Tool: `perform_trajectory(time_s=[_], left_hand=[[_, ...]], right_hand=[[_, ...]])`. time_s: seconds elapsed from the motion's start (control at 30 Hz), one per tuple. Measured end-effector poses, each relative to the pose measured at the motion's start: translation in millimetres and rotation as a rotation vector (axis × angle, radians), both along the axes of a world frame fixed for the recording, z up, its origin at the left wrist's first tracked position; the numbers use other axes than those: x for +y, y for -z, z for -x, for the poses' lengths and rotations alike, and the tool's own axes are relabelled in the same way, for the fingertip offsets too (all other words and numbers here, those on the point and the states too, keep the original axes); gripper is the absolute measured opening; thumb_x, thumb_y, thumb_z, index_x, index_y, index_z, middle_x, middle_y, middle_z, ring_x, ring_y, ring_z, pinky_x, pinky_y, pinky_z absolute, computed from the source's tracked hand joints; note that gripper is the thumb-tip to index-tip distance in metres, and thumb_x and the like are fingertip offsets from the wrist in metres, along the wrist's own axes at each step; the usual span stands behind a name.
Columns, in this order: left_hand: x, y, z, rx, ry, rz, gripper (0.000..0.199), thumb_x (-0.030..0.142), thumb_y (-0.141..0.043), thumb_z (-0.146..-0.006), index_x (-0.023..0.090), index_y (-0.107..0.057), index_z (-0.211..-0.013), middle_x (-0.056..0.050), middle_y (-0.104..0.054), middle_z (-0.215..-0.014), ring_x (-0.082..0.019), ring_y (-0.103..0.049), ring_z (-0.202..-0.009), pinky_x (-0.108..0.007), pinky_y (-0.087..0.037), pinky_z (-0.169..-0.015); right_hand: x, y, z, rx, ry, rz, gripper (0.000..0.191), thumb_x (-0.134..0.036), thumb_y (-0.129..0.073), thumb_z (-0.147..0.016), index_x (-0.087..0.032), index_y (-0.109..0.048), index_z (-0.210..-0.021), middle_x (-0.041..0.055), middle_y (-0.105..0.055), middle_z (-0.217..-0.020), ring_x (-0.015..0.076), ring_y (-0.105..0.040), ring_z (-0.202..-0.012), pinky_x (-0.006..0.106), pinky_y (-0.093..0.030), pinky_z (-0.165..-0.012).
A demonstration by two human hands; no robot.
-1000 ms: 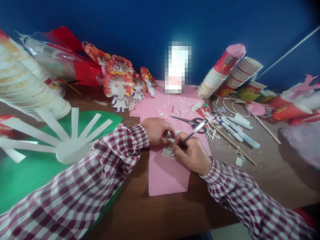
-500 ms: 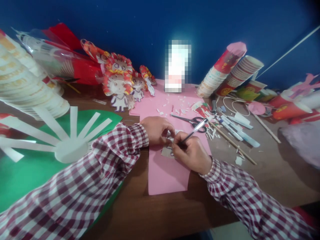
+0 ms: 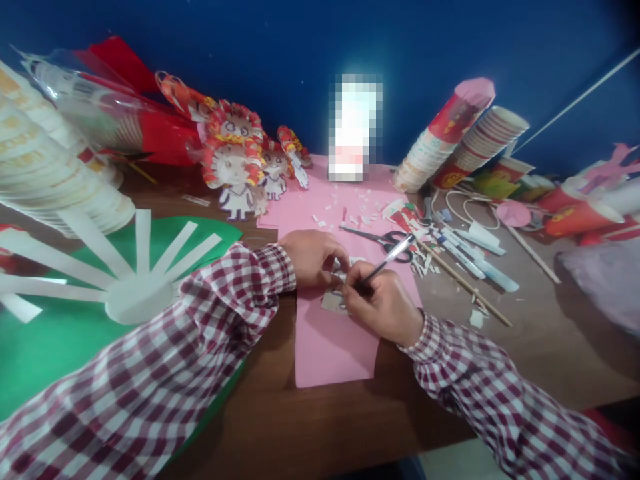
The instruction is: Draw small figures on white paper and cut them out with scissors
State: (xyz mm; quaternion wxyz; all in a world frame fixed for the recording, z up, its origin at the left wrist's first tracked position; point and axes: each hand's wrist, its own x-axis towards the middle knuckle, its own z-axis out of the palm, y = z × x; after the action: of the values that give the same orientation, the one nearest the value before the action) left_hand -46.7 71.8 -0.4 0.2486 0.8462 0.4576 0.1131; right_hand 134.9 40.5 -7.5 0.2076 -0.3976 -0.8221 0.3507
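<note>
Small paper [image 3: 332, 302]: lay on the pink sheet [image 3: 333, 353], partly covered by both hands; bore dark lines, too hidden to read.

Wall [image 3: 280, 47], blue: rose behind everything.

Table [image 3: 260, 413], brown: bore the whole lot.

Green sheet [image 3: 55, 350]: lay at left, partly beneath the left sleeve [image 3: 135, 373].

Left cup stack [image 3: 55, 160]: leaned at the far left, beyond the green sheet.

Pink sheet: ran from the table's back toward the near edge, between the forearms.

White cutout [image 3: 135, 300], round with long strips: rested on the green sheet.

Right cup stacks [image 3: 440, 140], two: leaned at the back, right of the pink sheet's far end.

Paper dolls [image 3: 235, 167]: stood grouped at the back, left of centre.

Right hand [image 3: 383, 300]: closed around a pen [image 3: 395, 250], shaft slanted up to the right; tip hidden by fingers.

Left hand [image 3: 313, 257]: curled, with thumb and forefinger close together at the small paper; could not be told whether pinching or merely pressing.

Scissors [image 3: 397, 243]: lay just beyond the right hand, handles partly behind the pen.

Scraps [image 3: 363, 217], white: lay scattered beyond the scissors.

Step in hand, as judged: drawing or tracing on the small paper. Next move, as judged: called for a steady left hold and short, controlled pen strokes.
</note>
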Motion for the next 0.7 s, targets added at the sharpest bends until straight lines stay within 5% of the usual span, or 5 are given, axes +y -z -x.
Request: perform_trajectory(time_s=[0.7], left_hand=[[-3.4,-1.1,-1.2,0.046,0.052,-0.110,0.022,0.035,-0.057,-0.070,0.030,-0.068,-0.088,0.001,-0.061,-0.077,-0.015,-0.053,-0.075,-0.025,-0.036,-0.062]], right_hand=[[-0.5,-1.3,1.4,0.012,0.008,-0.007,0.009,-0.019,-0.051,-0.079,-0.017,-0.049,-0.070,-0.0031,-0.050,-0.058,0.0078,-0.044,-0.049,0.019,-0.034,-0.047]])
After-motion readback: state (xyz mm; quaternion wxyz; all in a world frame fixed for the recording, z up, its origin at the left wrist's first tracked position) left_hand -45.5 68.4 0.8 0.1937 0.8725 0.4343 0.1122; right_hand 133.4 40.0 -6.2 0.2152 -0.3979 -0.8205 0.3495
